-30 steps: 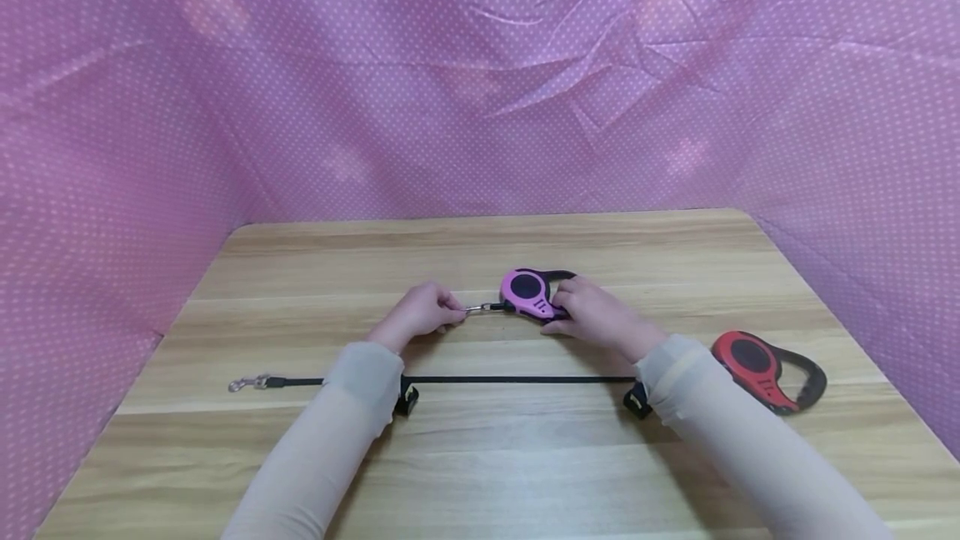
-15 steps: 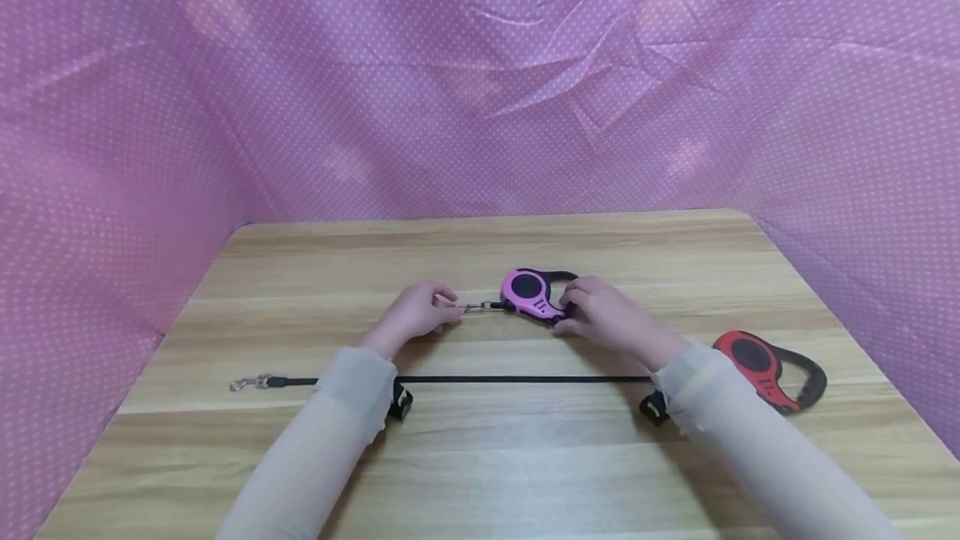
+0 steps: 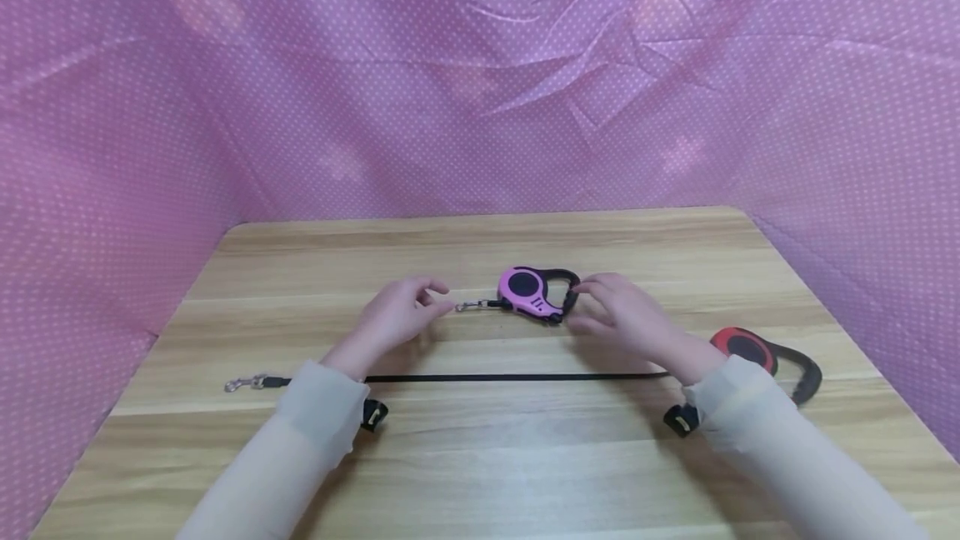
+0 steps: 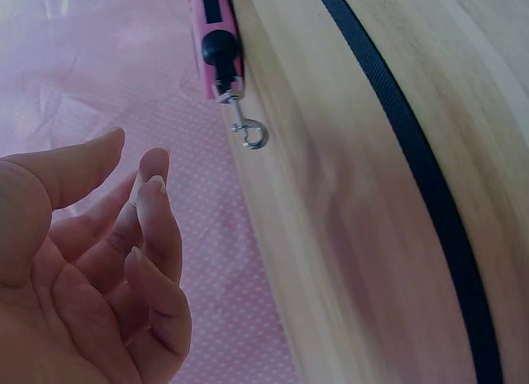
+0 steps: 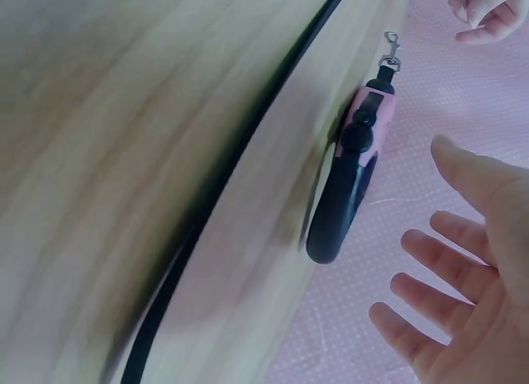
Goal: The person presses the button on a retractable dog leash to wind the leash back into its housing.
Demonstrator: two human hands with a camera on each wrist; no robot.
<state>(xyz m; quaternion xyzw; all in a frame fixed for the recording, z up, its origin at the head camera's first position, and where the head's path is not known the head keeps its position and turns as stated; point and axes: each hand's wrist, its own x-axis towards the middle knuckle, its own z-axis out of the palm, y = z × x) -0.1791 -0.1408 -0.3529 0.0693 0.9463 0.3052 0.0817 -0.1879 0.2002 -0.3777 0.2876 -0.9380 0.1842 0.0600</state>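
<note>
A pink and black retractable dog leash lies on the wooden table, its black loop handle towards the right. Its metal snap hook points left. Just left of that hook is my left hand, fingers loosely bent and apart from it; the left wrist view shows nothing between thumb and fingers. My right hand hovers beside the handle with its fingers spread. In the right wrist view a gap separates that hand from the leash.
A red retractable leash lies at the right, partly covered by my right forearm. Its black strap is stretched across the table in front of the pink leash, ending in a snap hook at the left. Pink dotted cloth surrounds the table.
My left hand has let go of the pink leash's snap hook and drawn back left. My right hand has released the handle and moved right. The pink leash stays in place.
</note>
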